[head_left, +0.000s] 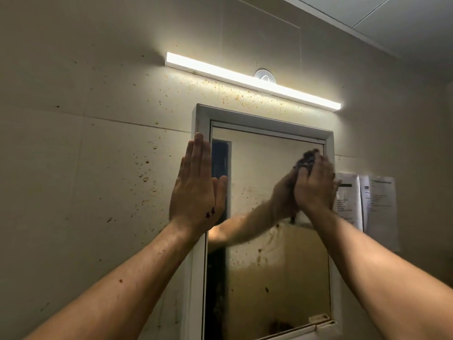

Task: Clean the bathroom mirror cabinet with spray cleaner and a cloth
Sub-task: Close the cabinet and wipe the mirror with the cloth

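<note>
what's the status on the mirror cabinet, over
Left hand flat on cabinet frame, bracing. Right hand presses dark cloth to mirror, upper right. Lower part spotted, unwiped. Nothing blocking the hands.

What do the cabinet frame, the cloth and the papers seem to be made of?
Frame: smooth, dull white, probably painted metal or plastic; hard to tell. Cloth: dark fabric, crumpled in soft folds under the right hand. Papers: thin white printed sheets, flat on the wall.
</note>
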